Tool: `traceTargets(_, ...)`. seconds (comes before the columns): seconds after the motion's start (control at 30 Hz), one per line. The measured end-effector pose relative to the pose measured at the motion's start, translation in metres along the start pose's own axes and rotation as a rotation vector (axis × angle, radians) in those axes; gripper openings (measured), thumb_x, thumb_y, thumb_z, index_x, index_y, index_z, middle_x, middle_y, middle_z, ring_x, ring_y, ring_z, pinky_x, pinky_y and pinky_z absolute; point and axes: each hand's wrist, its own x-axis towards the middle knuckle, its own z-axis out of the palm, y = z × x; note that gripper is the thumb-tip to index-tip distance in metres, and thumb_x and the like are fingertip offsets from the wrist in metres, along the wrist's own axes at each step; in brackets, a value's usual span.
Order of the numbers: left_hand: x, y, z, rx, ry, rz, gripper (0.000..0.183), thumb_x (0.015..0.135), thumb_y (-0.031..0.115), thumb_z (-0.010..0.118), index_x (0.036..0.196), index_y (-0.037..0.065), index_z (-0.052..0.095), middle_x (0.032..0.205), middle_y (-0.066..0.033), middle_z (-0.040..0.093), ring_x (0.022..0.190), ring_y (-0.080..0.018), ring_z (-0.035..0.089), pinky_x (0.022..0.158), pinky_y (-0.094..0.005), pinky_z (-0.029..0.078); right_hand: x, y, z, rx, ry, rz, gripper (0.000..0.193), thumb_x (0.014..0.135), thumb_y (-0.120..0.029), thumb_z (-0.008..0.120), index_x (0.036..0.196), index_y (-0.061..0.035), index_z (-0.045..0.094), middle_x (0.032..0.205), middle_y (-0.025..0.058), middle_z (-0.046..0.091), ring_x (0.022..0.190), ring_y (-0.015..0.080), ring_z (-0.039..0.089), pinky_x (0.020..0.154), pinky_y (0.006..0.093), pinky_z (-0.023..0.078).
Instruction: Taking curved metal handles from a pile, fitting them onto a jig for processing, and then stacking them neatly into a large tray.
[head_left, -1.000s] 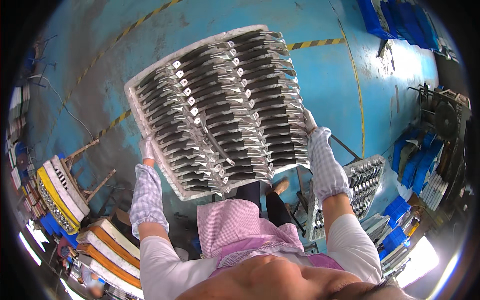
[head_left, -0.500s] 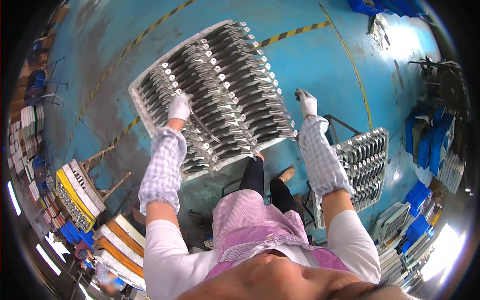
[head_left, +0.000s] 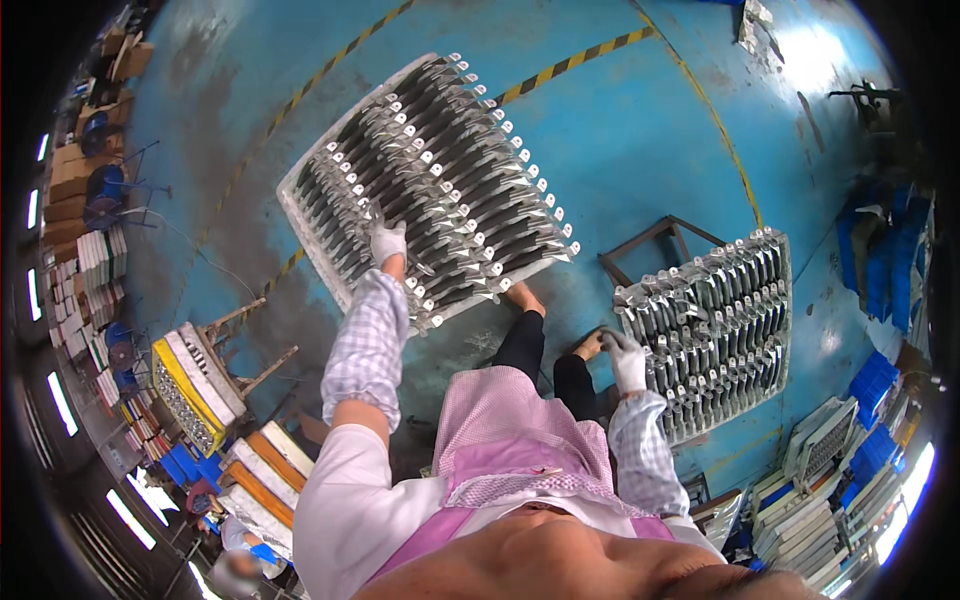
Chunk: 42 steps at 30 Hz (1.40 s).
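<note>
Large tray: left of centre, beyond the person's feet, pale-rimmed, set at an angle; support under it can't be made out.
Metal parts: dark handle-like pieces with bright ends, packed in long rows across the large tray.
Left hand: white glove, over the near left portion of the rows, fingers down among the parts; can't tell if it grips one.
Right hand: gloved, well apart from the left, fingers bent, at the left edge of the small tray; dark bit at fingertips, can't tell if held.
Small tray: right side, rows of similar parts, dark metal frame at its far left corner.
Clothing: checked sleeve covers, pink apron.
Floor: blue, worn, black-and-yellow tape beyond the large tray.
Left side: yellow-edged tray, fan.
Near right: blue crates.
</note>
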Motion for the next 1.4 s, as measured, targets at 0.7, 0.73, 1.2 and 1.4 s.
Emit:
traceTargets(0.7,-0.042,0.083,0.006,0.150,-0.300,-0.478,0.044,0.073,0.040,0.085,0.094,0.003,0.075,0.084,-0.0150,0.075,0.081,-0.0337,0.073,0.077,-0.0434,0.055,-0.086,0.029,-0.020,-0.310,-0.048,0.215,0.030,0.092,-0.030,0.063,0.110,-0.0092,0.075,0.102,0.0171,0.073,0.098,0.0338,0.069,0.086,0.0411,0.053)
traceTargets(0.73,-0.044,0.082,-0.001,0.006,-0.249,-0.392,0.045,0.073,0.043,0.084,0.094,0.005,0.075,0.085,-0.0151,0.075,0.082,-0.0346,0.073,0.076,-0.0432,0.055,-0.088,0.033,-0.019,-0.311,-0.043,0.207,0.030,0.092,-0.030,0.063,0.110,-0.0092,0.074,0.103,0.0171,0.073,0.099,0.0340,0.069,0.087,0.0409,0.053)
traceTargets(1.2,-0.039,0.064,-0.036,0.259,0.063,0.203,0.050,0.090,0.034,0.073,0.120,-0.005,0.066,0.108,-0.0190,0.072,0.088,-0.0327,0.070,0.083,-0.0432,0.056,-0.125,0.058,-0.015,-0.189,-0.001,0.269,0.032,0.095,-0.032,0.053,0.110,-0.0117,0.073,0.111,0.0113,0.072,0.101,0.0309,0.068,0.090,0.0404,0.054)
traceTargets(1.4,-0.245,0.273,-0.029,-0.464,-0.532,0.212,0.031,0.101,0.013,0.057,0.129,-0.001,0.063,0.129,-0.0151,0.066,0.116,-0.0254,0.063,0.103,-0.0349,0.048,-0.168,0.105,-0.029,-0.121,-0.024,0.470,0.035,0.090,-0.037,0.055,0.112,-0.0193,0.075,0.106,0.0125,0.074,0.100,0.0325,0.069,0.091,0.0437,0.053)
